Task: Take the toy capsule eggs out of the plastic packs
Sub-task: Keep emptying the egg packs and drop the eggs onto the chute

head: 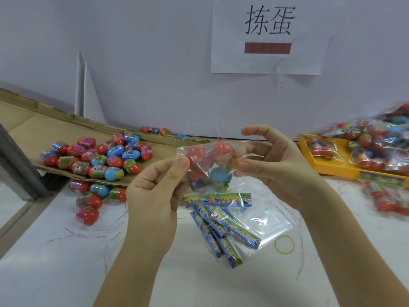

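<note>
Midair, both hands flank one plastic pack (210, 165).
Left hand (155, 191) pinches its edge; right hand (274, 162), thumb lifted, touches the opposite edge, grasp unclear.

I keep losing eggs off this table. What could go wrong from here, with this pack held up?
The pack is held in the air between the left hand and right hand; if it tears open, its eggs may drop and scatter. Loose eggs already lie off the cardboard near the left edge of the table, so more could roll away.
</note>
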